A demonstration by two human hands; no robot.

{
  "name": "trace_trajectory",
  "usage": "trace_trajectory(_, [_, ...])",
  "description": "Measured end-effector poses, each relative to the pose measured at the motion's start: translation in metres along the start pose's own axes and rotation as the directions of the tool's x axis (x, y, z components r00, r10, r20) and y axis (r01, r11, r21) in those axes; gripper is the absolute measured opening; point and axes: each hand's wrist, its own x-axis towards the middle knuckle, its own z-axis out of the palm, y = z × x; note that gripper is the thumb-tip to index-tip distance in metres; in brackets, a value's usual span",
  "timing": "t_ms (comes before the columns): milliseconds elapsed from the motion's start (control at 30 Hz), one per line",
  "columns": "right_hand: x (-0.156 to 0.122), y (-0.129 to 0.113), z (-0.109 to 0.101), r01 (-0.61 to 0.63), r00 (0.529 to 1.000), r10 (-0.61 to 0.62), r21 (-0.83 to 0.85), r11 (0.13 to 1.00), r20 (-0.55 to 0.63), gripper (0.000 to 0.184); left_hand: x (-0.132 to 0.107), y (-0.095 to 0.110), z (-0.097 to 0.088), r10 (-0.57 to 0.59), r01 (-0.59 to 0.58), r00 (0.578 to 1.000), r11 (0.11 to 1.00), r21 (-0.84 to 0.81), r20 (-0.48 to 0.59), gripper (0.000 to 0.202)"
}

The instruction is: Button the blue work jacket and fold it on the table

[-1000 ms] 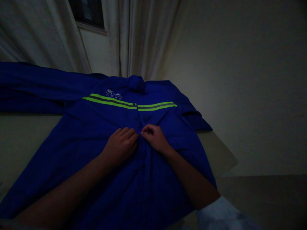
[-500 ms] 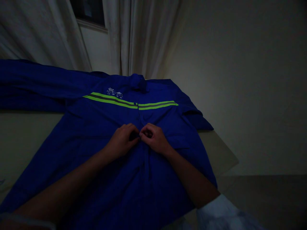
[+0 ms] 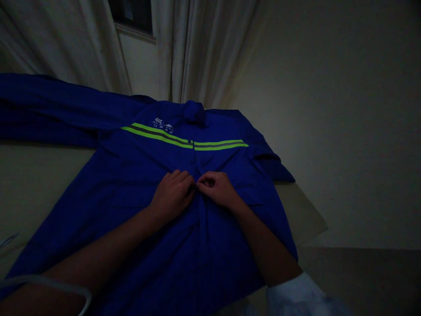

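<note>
A blue work jacket [image 3: 131, 175] lies spread out, front side up, with its collar [image 3: 194, 112] at the far end. A yellow-green reflective stripe [image 3: 158, 135] crosses the chest below a small white logo. My left hand [image 3: 174, 191] pinches the jacket's front edge at the middle, its fingertips turned inward. Close against it, my right hand [image 3: 217, 188] pinches the front placket with thumb and forefinger. The fingertips of both hands meet, and whatever button lies between them is hidden. Above the hands, dark buttons show along the front opening.
Beneath the jacket is a pale surface [image 3: 33, 180], its corner showing at the right. Light curtains [image 3: 204, 48] hang behind, beside a dark window [image 3: 133, 15]. A plain wall [image 3: 345, 131] rises at the right. A thin pale object [image 3: 8, 240] lies at the left edge.
The view has shifted slightly, so jacket and hands appear a little further right. Both hands keep pinching the front; the left fingers have curled in closer around the edge.
</note>
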Motion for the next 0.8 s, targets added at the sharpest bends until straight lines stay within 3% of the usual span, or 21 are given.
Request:
trace_trajectory(133, [-0.002,0.001,-0.004,0.17,0.985,-0.17,-0.154,0.973,0.013,0.009,0.0,0.0,0.001,0.013,-0.013,1.0,1.0,0.028,-0.005,0.009])
trace_trajectory(333, [0.021,0.001,0.0,0.064,0.962,-0.116,-0.209,0.976,-0.249,0.011,0.002,-0.004,0.004,0.051,-0.051,0.999,0.998,-0.033,0.003,0.013])
trace_trajectory(467, [0.053,0.001,0.003,0.001,0.983,-0.073,-0.389,0.921,-0.17,0.033,0.001,-0.001,0.005,0.037,-0.036,0.998,0.999,-0.015,0.05,0.018])
trace_trajectory(567, [0.068,0.012,0.004,-0.067,0.978,-0.014,-0.375,0.924,-0.207,0.036,0.005,-0.001,0.001,0.009,-0.005,0.995,0.999,-0.036,0.103,0.027])
trace_trajectory(700, [0.067,0.029,0.007,-0.086,0.933,-0.02,-0.277,0.957,-0.359,0.027,0.029,-0.013,-0.01,-0.128,0.141,0.966,0.989,-0.045,0.225,0.031])
trace_trajectory(800, [0.062,0.031,0.01,-0.086,0.907,-0.033,-0.262,0.961,-0.42,0.038,0.055,-0.03,-0.009,-0.22,0.223,0.961,0.975,0.003,0.165,0.021])
